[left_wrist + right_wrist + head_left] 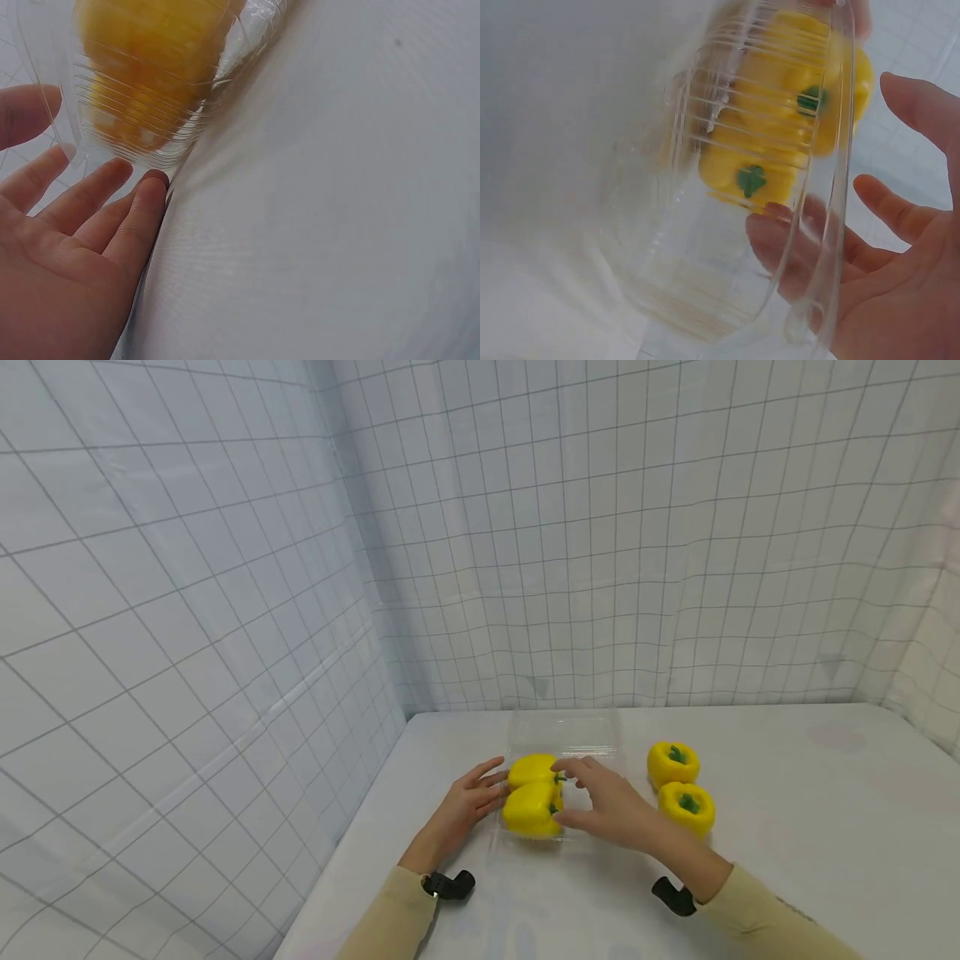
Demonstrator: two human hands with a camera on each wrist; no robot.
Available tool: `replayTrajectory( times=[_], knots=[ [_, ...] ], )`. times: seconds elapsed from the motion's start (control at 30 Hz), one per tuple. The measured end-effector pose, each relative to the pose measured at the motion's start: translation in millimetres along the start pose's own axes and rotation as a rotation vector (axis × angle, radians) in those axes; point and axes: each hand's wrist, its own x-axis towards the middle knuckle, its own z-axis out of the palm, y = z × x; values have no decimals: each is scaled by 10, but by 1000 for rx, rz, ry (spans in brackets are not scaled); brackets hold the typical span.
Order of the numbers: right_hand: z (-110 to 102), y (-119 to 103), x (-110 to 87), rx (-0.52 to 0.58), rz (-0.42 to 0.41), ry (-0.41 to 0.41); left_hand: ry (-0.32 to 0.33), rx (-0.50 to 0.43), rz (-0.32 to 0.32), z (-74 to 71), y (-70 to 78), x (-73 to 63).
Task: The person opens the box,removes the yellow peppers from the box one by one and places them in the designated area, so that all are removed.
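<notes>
A clear plastic clamshell container [573,797] lies on the table with its lid [566,732] folded back. Inside, at its left end, are two yellow bell peppers, a rear one [531,769] and a front one [529,811], their green stems facing right. My left hand [463,806] is at the container's left end; in the left wrist view its fingertips [116,169] meet the ribbed wall. Over the container's right part is my right hand [617,808], thumb and fingers spread beside the stems. Through the clear wall in the right wrist view, some fingers [769,236] show inside, holding nothing.
Two more yellow bell peppers stand right of the container, a rear one [672,765] and a front one [686,808] close to my right forearm. White gridded curtains [570,543] enclose the white table [810,827] at the back and left. Each wrist carries a black strap-like mount.
</notes>
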Motion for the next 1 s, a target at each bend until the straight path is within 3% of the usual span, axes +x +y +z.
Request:
replayTrajectory(
  times=[0.4,1.0],
  knots=[
    [197,-21,112,49,58,-27,-2,-4,0,2,6,-8],
    [338,-83,199,-14,197,-42,5,-8,1,12,3,-19]
  ],
)
